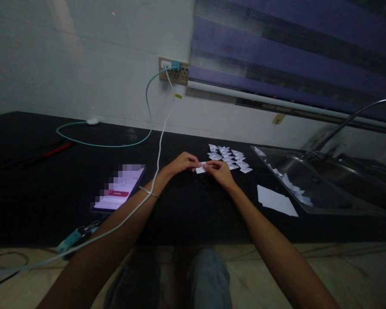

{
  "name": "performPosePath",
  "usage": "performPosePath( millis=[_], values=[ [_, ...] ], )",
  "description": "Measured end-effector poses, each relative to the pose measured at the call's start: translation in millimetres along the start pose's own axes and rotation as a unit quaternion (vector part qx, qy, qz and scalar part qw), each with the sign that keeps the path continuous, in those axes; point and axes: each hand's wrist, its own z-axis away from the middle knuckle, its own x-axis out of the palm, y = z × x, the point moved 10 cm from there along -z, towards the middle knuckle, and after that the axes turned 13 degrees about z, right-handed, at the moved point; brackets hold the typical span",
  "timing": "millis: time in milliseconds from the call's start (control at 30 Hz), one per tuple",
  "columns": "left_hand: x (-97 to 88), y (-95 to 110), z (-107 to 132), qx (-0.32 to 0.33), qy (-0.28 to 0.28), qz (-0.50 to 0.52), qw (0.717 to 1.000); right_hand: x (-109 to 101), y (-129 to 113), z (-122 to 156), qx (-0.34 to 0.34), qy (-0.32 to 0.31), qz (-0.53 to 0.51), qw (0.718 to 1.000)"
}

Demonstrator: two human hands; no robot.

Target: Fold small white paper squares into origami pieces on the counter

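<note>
A small piece of white paper [200,170] lies low over the black counter, pinched from both sides. My left hand [185,163] grips its left edge between thumb and fingers. From the right, my right hand [219,171] has its fingers closed on the other edge; the fingertips hide part of the paper. Just beyond my right hand sit several folded white paper pieces [239,159] in close rows. A stack of flat white paper sheets [275,199] rests farther right on the counter.
More folded papers [292,189] line the left rim of a metal sink [312,208] with a curved faucet [350,120]. A lit phone [119,191] and keys with a teal tag [71,240] lie left. A white cable [159,159] crosses my left forearm from the wall socket [182,76].
</note>
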Motion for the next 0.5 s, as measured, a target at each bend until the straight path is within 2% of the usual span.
performPosePath(
  millis=[133,233,367,500],
  values=[
    [-3.5,-1,2,-0.007,0.016,-0.02,1.0,2,-2,1,-0.008,-0.017,0.015,1.0],
    [-3.3,-1,3,-0.021,0.021,-0.013,0.999,6,1,2,0.011,-0.031,0.001,0.999],
    [0.7,0,3,-0.02,0.003,0.02,1.0,10,8,3,0.056,-0.024,-0.082,0.995],
    [-5.1,-2,1,-0.012,0.033,0.02,0.999,10,11,4,0.098,-0.005,-0.167,0.981]
  ],
)
